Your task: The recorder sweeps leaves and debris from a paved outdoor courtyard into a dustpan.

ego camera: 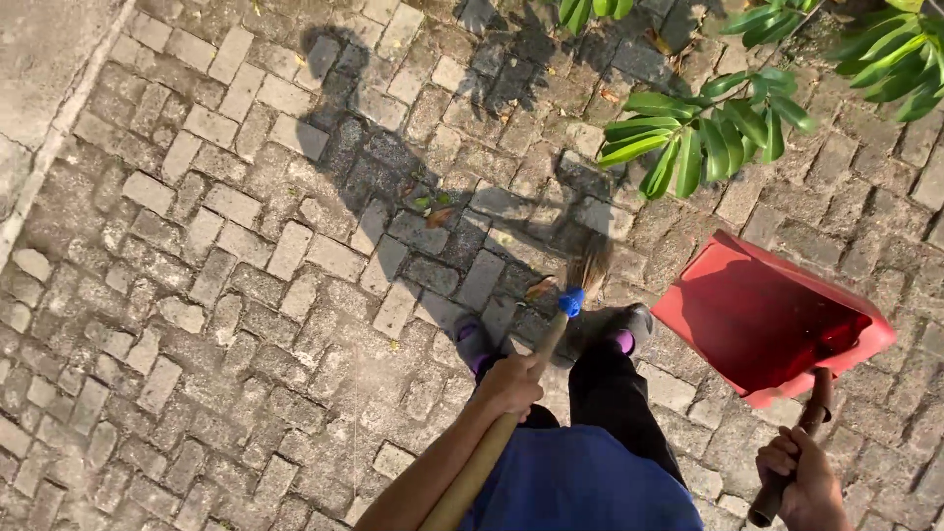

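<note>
My left hand grips the wooden handle of a broom that slants down toward the paving. A blue collar joins the handle to the bristles, which rest on the stones just ahead of my feet. My right hand is closed around the wooden handle of a red dustpan, held tilted above the ground at the right. A few dry leaves lie on the cobbles beyond the bristles.
Grey cobblestone paving fills the view, with a concrete strip at the far left. Green leafy branches hang in at the upper right. My shoes and dark trousers show below the broom.
</note>
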